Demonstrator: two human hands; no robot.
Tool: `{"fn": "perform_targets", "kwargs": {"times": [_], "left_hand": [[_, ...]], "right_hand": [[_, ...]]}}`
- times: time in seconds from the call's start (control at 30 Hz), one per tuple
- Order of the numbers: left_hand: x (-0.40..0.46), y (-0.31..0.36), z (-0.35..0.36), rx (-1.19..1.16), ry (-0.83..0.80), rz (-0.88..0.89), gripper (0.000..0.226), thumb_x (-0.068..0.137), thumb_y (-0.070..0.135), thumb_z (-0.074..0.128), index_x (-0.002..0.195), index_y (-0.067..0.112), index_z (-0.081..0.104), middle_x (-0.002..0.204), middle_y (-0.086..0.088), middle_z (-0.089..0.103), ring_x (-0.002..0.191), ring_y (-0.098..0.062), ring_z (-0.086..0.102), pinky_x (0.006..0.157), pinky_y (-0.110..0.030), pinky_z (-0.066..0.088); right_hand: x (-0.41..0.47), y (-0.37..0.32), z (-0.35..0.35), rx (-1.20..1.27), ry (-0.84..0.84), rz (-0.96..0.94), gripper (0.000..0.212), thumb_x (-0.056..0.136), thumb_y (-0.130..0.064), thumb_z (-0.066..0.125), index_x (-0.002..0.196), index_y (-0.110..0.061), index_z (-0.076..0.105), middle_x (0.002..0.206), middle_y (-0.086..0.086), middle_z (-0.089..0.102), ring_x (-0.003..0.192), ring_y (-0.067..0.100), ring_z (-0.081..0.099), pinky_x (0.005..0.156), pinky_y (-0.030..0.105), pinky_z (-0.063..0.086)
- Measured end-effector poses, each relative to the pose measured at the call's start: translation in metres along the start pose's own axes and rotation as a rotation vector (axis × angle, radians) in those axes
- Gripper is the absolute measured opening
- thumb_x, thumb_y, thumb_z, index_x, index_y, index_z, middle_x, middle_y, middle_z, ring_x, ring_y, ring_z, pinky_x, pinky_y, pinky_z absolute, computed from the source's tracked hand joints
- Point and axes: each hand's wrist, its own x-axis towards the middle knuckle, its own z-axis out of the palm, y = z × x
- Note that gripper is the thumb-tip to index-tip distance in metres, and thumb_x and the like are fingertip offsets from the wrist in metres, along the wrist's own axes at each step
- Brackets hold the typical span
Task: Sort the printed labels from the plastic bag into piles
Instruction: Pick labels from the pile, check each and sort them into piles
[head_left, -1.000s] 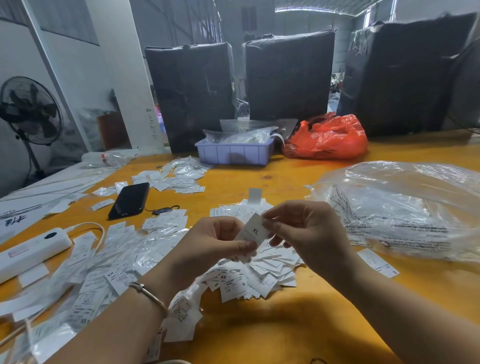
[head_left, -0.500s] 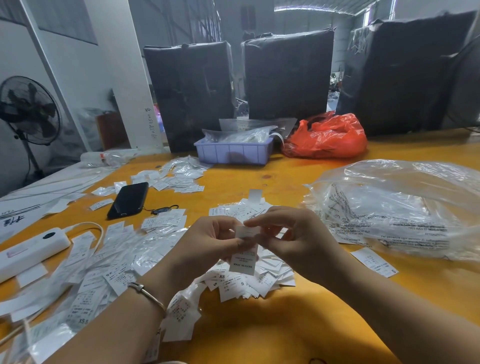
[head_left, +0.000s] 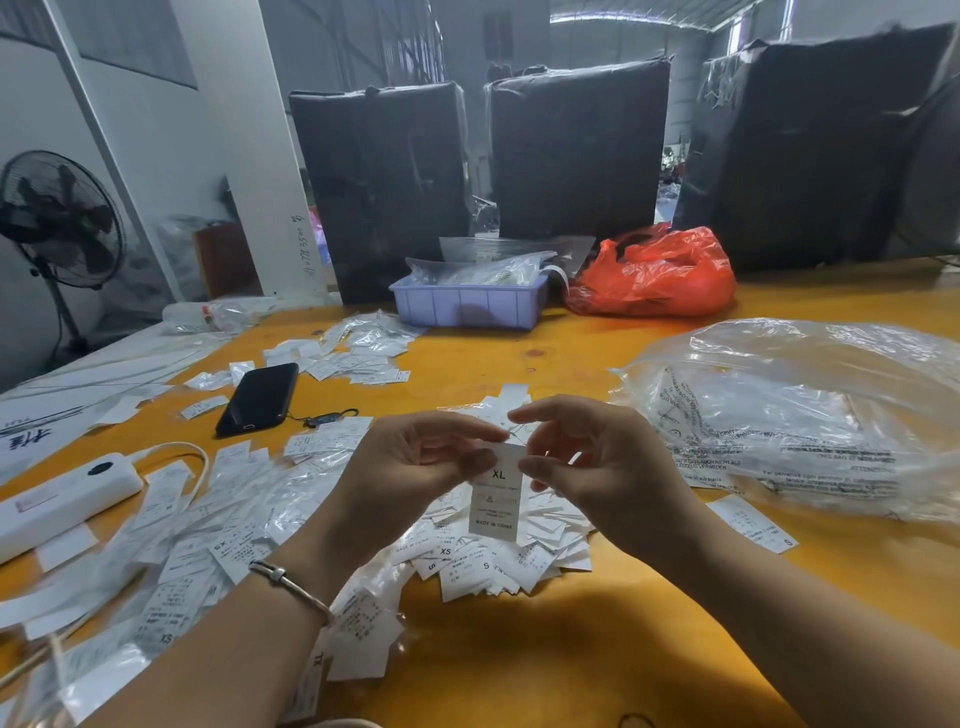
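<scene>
Above tabletop's near edge | left hand (head_left: 415, 462) and right hand (head_left: 592, 467) pinch white printed XL label (head_left: 496, 493) | now turned upright, size readable | ready for piling

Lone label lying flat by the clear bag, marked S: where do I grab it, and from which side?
Pinch the lone label by its near end, beside the S, coming from the near right side. It lies flat and apart on the table, with the clear bag crowding its far end; slide a fingertip under that edge first.
</scene>
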Motion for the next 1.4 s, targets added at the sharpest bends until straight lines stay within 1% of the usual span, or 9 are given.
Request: {"fn": "perform_targets", "kwargs": {"times": [0.2, 0.37, 0.57, 0.67, 0.8, 0.93, 1.1, 1.3, 1.4], "left_hand": [[0.0, -0.001, 0.001, 0.043, -0.023, 0.001, 0.017, 0.075, 0.017, 0.07, 0.091, 0.012, 0.075, 0.087, -0.004, 0.077, 0.087, -0.019, 0.072, 0.072, -0.023, 0.058], [0.003, 0.002, -0.009, 0.134, -0.002, -0.01, 0.022, 0.086, -0.005, 0.064, 0.088, 0.015, 0.074, 0.089, 0.001, 0.076, 0.087, -0.013, 0.071, 0.071, -0.019, 0.056], [0.012, -0.011, -0.063, 0.736, 0.3, -0.268, 0.024, 0.093, 0.012, 0.063, 0.078, 0.03, 0.068, 0.083, 0.01, 0.069, 0.079, -0.009, 0.062, 0.067, -0.027, 0.048], [0.013, -0.023, -0.067, 0.897, 0.231, -0.457, 0.021, 0.095, 0.015, 0.058, 0.08, 0.027, 0.066, 0.086, 0.007, 0.065, 0.078, -0.012, 0.058, 0.062, -0.028, 0.045], [0.013, -0.027, -0.066, 1.003, 0.147, -0.478, 0.023, 0.093, 0.013, 0.061, 0.075, 0.027, 0.067, 0.082, 0.007, 0.066, 0.076, -0.013, 0.059, 0.062, -0.028, 0.048], [0.011, -0.024, -0.065, 1.055, 0.149, -0.479, 0.023, 0.09, 0.017, 0.068, 0.073, 0.032, 0.068, 0.082, 0.014, 0.061, 0.083, -0.013, 0.06, 0.066, -0.029, 0.05], [0.007, -0.022, -0.059, 1.017, 0.292, -0.356, 0.016, 0.087, 0.019, 0.071, 0.086, 0.035, 0.068, 0.102, 0.011, 0.059, 0.102, -0.015, 0.058, 0.086, -0.037, 0.051], [0.009, -0.018, -0.038, 0.711, 0.233, -0.254, 0.007, 0.088, 0.021, 0.071, 0.085, 0.027, 0.073, 0.087, 0.01, 0.069, 0.086, -0.005, 0.063, 0.07, -0.025, 0.049], [0.009, -0.018, -0.032, 0.719, 0.203, -0.214, 0.004, 0.088, 0.021, 0.071, 0.086, 0.024, 0.074, 0.085, 0.01, 0.07, 0.083, -0.003, 0.062, 0.066, -0.019, 0.044]], "right_hand": [[0.0, -0.002, -0.001, 0.012, 0.031, -0.008, 0.031, 0.079, -0.001, 0.074, 0.105, -0.016, 0.069, 0.074, 0.0, 0.07, 0.063, 0.016, 0.066, 0.062, 0.036, 0.056], [0.0, -0.002, 0.0, -0.02, 0.054, -0.004, 0.028, 0.079, -0.003, 0.074, 0.105, -0.015, 0.07, 0.073, -0.001, 0.07, 0.061, 0.015, 0.066, 0.06, 0.034, 0.056], [0.005, 0.005, -0.011, -0.229, 0.163, 0.007, 0.019, 0.082, -0.012, 0.073, 0.1, -0.017, 0.072, 0.074, -0.007, 0.069, 0.061, 0.014, 0.066, 0.062, 0.036, 0.056], [0.012, 0.017, -0.026, -0.36, 0.246, 0.078, 0.011, 0.083, -0.012, 0.07, 0.093, -0.016, 0.073, 0.074, -0.004, 0.068, 0.065, 0.019, 0.067, 0.064, 0.042, 0.056], [0.016, 0.033, -0.048, -0.615, 0.273, 0.254, 0.01, 0.085, -0.017, 0.063, 0.088, -0.017, 0.072, 0.079, -0.003, 0.068, 0.074, 0.017, 0.063, 0.068, 0.036, 0.054], [0.018, 0.041, -0.069, -0.837, 0.319, 0.408, 0.021, 0.082, -0.008, 0.056, 0.09, -0.02, 0.071, 0.093, 0.003, 0.07, 0.087, 0.026, 0.06, 0.076, 0.036, 0.048], [0.017, 0.053, -0.093, -1.07, 0.33, 0.567, 0.03, 0.083, -0.008, 0.056, 0.109, -0.019, 0.066, 0.109, 0.011, 0.067, 0.107, 0.033, 0.053, 0.091, 0.039, 0.035], [0.017, 0.064, -0.1, -1.207, 0.175, 0.745, 0.019, 0.089, -0.028, 0.057, 0.104, -0.017, 0.063, 0.113, 0.006, 0.057, 0.115, 0.028, 0.045, 0.093, 0.039, 0.035], [0.019, 0.065, -0.101, -1.209, 0.224, 0.71, 0.011, 0.089, -0.021, 0.059, 0.096, -0.019, 0.067, 0.105, 0.004, 0.062, 0.111, 0.027, 0.049, 0.088, 0.036, 0.033]]}}
